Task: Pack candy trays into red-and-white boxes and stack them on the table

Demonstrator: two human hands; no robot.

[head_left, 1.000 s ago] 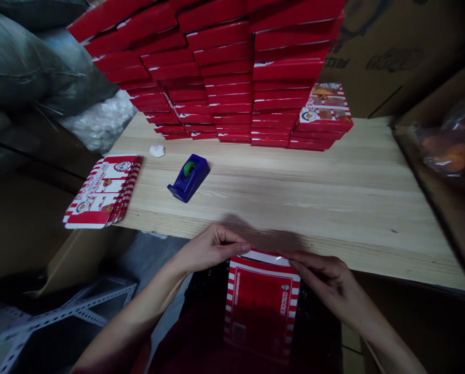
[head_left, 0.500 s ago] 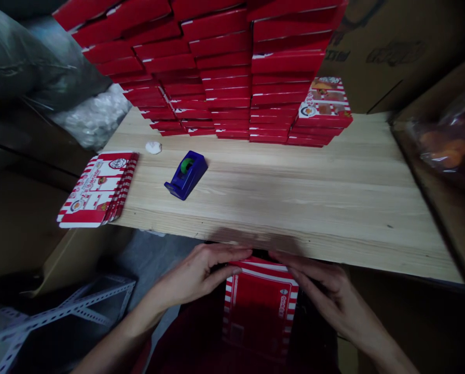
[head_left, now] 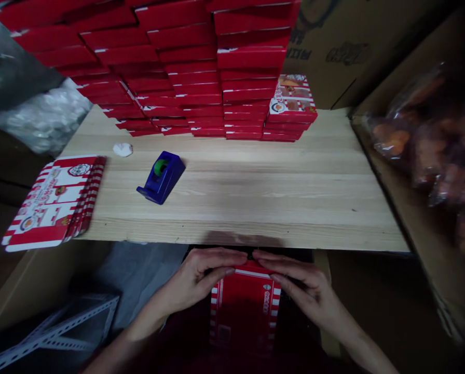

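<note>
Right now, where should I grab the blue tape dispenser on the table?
Come from above and pinch the blue tape dispenser across its narrow body, on the two long sides. It stands slim on its base, apart from the stacked red boxes.

Passage above the red-and-white cardboard carton [head_left: 245,306] is left open across the pale wooden tabletop [head_left: 279,197]; reach is blocked farther on by stacked red cardboard boxes [head_left: 217,88] and leftward by a blue tape dispenser [head_left: 161,177].
</note>
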